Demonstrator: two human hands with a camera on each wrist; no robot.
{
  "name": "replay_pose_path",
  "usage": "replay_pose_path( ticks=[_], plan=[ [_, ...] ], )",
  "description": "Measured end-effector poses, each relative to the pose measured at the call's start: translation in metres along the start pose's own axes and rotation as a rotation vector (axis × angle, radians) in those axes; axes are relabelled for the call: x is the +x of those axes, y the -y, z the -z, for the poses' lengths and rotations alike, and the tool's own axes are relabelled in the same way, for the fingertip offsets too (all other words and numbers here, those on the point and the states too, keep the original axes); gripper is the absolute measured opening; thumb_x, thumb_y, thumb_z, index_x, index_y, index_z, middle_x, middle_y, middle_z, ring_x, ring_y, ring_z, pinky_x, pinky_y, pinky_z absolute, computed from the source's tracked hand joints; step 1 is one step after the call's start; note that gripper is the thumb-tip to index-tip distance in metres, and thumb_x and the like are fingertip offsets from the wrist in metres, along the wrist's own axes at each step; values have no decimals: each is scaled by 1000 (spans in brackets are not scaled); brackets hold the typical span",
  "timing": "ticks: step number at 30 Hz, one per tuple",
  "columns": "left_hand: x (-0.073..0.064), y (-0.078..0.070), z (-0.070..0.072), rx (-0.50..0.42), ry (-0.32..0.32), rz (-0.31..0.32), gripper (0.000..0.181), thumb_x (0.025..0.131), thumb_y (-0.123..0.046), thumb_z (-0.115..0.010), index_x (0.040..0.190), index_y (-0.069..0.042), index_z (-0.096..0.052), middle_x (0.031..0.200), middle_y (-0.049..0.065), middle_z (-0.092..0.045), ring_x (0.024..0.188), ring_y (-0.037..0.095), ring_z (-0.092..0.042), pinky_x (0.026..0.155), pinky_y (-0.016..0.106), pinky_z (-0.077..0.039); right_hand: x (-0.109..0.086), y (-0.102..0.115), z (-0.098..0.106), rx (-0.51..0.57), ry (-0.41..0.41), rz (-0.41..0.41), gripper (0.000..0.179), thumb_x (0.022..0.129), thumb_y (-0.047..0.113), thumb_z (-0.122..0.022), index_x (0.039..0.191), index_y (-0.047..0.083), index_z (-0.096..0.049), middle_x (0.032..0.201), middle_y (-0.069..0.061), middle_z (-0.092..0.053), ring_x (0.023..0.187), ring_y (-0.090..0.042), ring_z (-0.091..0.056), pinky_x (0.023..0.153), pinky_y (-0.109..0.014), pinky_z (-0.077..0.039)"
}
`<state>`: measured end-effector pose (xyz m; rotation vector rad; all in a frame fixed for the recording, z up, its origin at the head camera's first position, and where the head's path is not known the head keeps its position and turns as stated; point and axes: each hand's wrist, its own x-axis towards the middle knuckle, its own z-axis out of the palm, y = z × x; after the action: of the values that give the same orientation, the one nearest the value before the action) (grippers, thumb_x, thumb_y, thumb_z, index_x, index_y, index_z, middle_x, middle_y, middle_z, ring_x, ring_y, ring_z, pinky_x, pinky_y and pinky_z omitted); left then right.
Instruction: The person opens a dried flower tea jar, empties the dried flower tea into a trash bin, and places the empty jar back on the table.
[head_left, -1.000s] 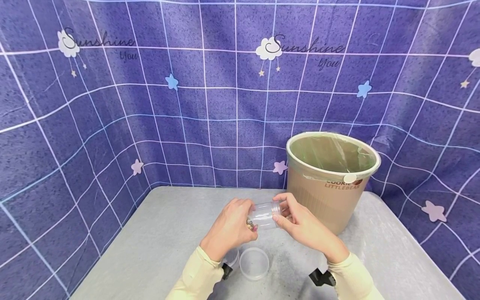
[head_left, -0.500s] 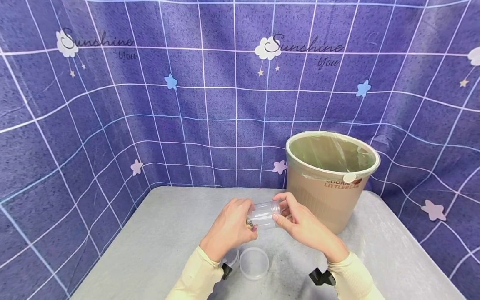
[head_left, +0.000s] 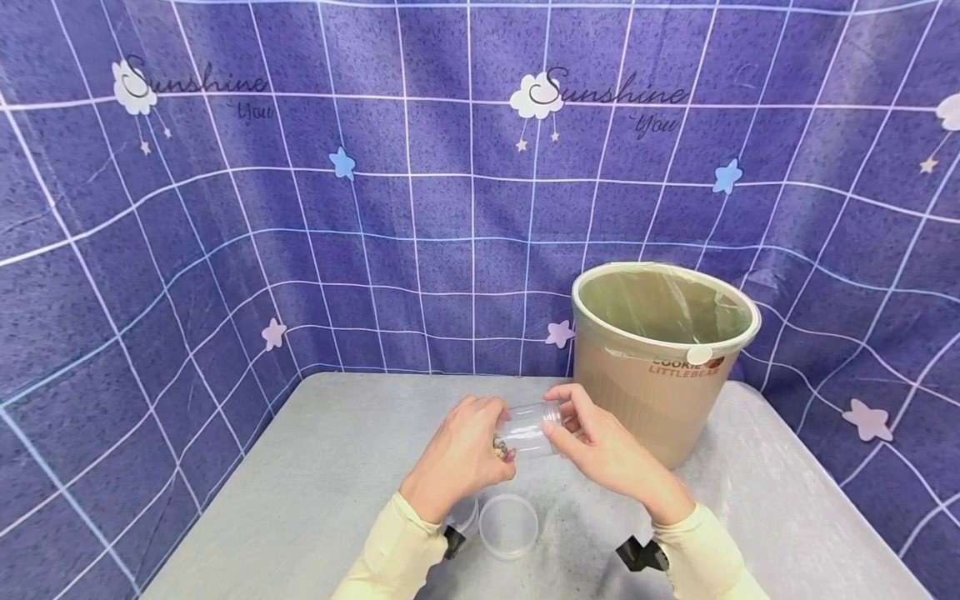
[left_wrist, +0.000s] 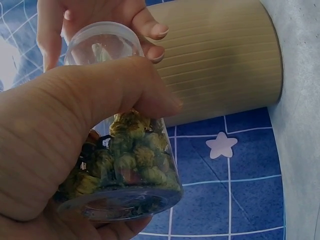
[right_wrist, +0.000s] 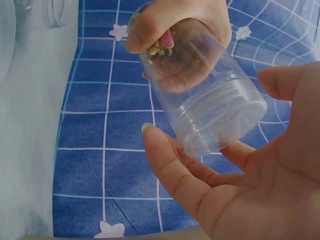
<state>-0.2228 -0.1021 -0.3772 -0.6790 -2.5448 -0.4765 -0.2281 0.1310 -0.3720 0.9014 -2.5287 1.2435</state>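
My left hand grips a clear plastic jar around its body, thumb across the side. The jar lies tilted above the table, its threaded end towards the right. Dried yellowish-green flower buds are gathered at its base, and a pink bud shows among them. My right hand is spread around the threaded end; in the right wrist view, the thumb and index finger stand apart from the plastic, while other fingertips are right at the rim. Below the hands, a translucent round lid lies on the table.
Another clear jar stands beside the lid, partly hidden by my left wrist. A beige bin with a green liner is at the back right of the grey table. Blue-purple patterned cloth hangs around the table.
My right thumb has shifted slightly upward at the threaded end. The left hand and the jar have stayed in the same place.
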Motion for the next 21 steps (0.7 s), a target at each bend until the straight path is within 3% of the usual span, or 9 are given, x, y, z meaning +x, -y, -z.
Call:
replay_pose_path(
  ticks=[11, 21],
  plan=[
    [0, 0, -1, 0, -4, -13, 46, 60, -22, -86, 101, -13, -67, 91, 1, -72, 86, 19, -60, 77, 34, -53, 0, 2, -4, 56, -22, -127, 27, 110, 39, -44, 130, 23, -52, 104, -6, -71, 67, -14, -65, 66, -30, -52],
    [0, 0, -3, 10, -14, -26, 47, 58, -23, -87, 100, -14, -67, 89, -5, -69, 85, 18, -60, 76, 32, -53, 1, 5, -9, 54, -83, -233, 34, 110, 49, -39, 122, 23, -58, 83, 0, -65, 62, -16, -66, 65, -31, -49]
  ],
)
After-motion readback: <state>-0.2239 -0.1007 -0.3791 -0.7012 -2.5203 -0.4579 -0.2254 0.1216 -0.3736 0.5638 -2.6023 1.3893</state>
